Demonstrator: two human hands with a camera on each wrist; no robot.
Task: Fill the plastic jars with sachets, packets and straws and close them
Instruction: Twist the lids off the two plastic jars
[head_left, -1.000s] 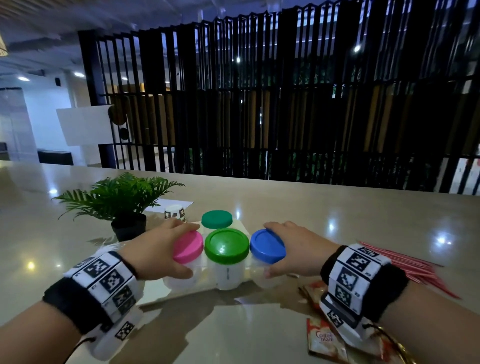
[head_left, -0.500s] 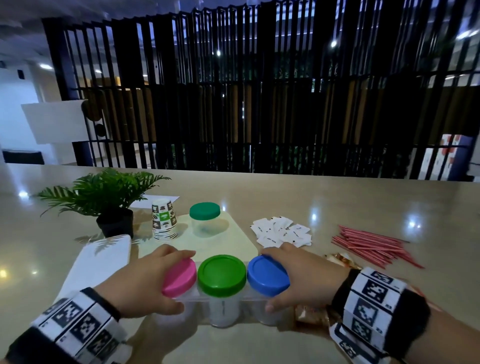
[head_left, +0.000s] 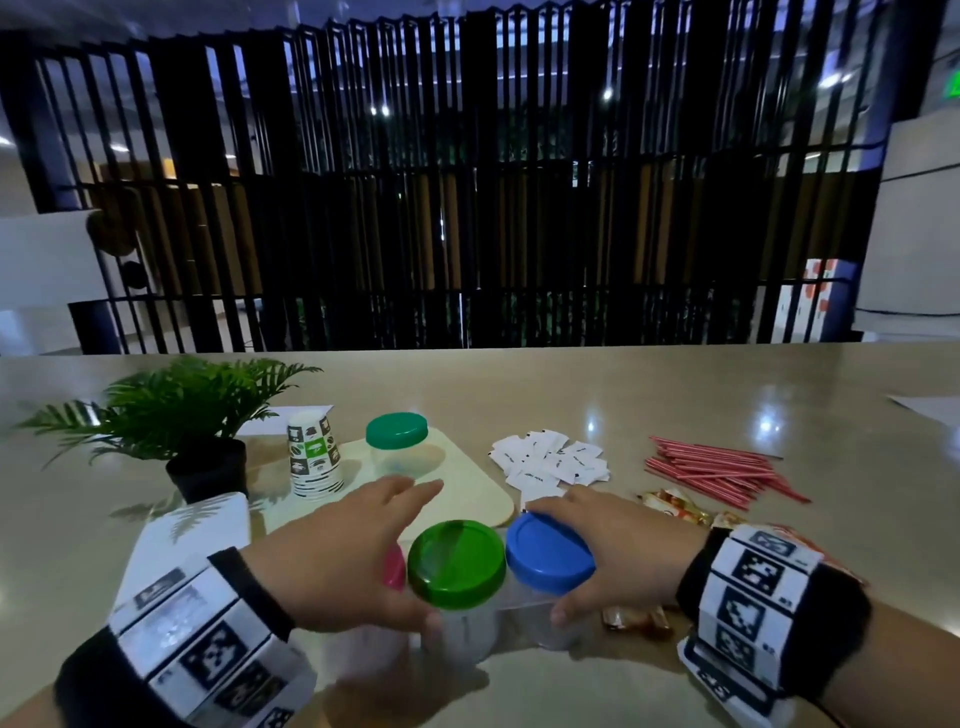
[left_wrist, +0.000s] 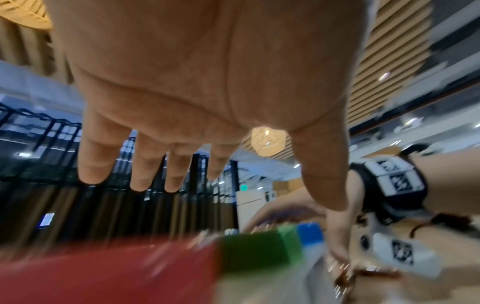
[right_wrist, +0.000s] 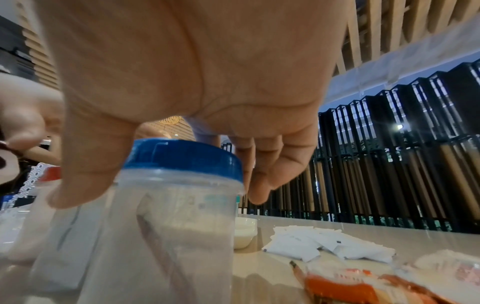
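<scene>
Row of 3 clear plastic jars stands near the front edge of the table (head_left: 675, 395), lids on, touching side by side. Pink-lidded jar (head_left: 394, 567) mostly hidden under the left hand (head_left: 343, 561); green-lidded jar (head_left: 456, 564) in the middle; blue-lidded jar (head_left: 549, 558) on the right.

Left hand: fingers straight and spread above the pink lid, gripping nothing, per the left wrist view. Whether the thumb touches the middle jar: cannot tell.

Right hand (head_left: 613, 551): fingers curved down around the blue lid, thumb low against the jar wall. Loose hold; finger contact at the far side not visible.

Contents: the blue-lidded jar looks empty in the right wrist view, its wall cloudy. The other 2 jars are too blurred to tell.

Handling judgement: thin-walled, light, smooth, so likely to skid or tip on the glossy table. Best taken by the ribbed lid rim for opening, with the other hand around the body.

Foil packets (head_left: 670, 506) lie just right of the row. Further back: white sachets (head_left: 550, 462), then red straws (head_left: 722, 470) toward the right edge.

A 4th jar (head_left: 397, 441), dark green lid on, stands on a pale mat (head_left: 467, 488) beyond the row; contents unclear.
</scene>
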